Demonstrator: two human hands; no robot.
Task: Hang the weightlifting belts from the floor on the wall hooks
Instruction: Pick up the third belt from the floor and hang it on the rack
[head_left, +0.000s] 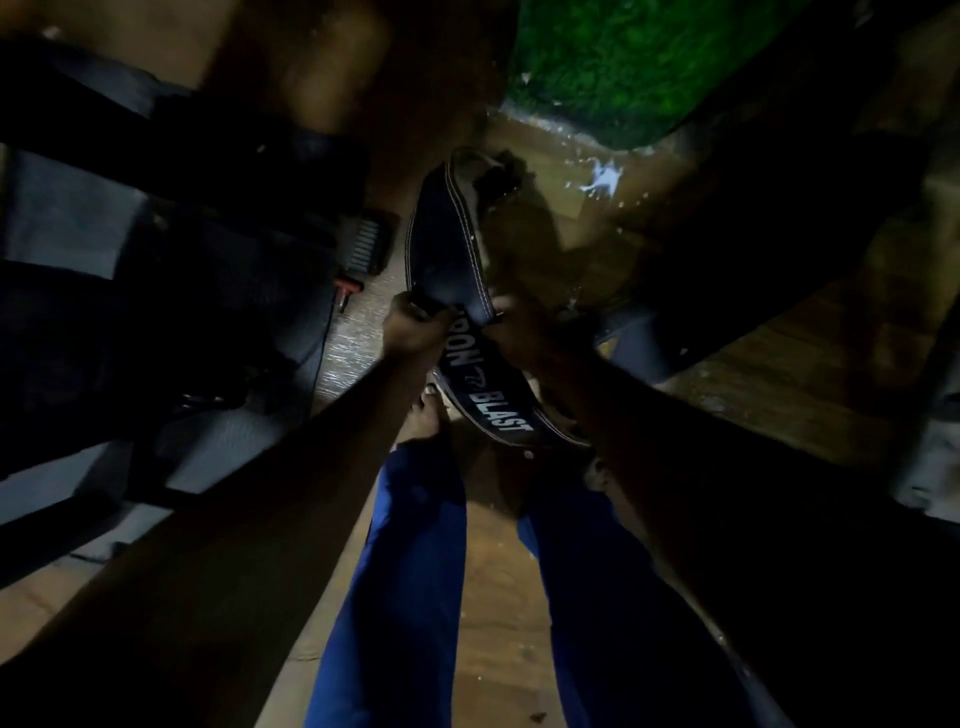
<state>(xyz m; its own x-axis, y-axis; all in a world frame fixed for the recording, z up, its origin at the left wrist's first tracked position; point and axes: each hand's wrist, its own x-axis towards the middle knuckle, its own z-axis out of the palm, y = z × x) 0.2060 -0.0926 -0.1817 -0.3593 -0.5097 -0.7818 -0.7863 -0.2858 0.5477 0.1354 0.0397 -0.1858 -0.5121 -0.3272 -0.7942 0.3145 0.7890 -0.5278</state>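
A black weightlifting belt (451, 244) with white stitching and white lettering curls over the brown floor in the middle of the dim head view. My left hand (413, 325) grips its left edge and my right hand (517, 325) grips its right edge, both at the belt's narrow middle. The wide padded part rises away from me, and the lettered part hangs down toward my legs. No wall hooks are visible.
Dark gym equipment with grey pads (67, 228) fills the left side. A green mat (623, 62) lies at the top right. A small black object with a red part (363, 249) sits left of the belt. My blue trousers (415, 545) and bare foot are below.
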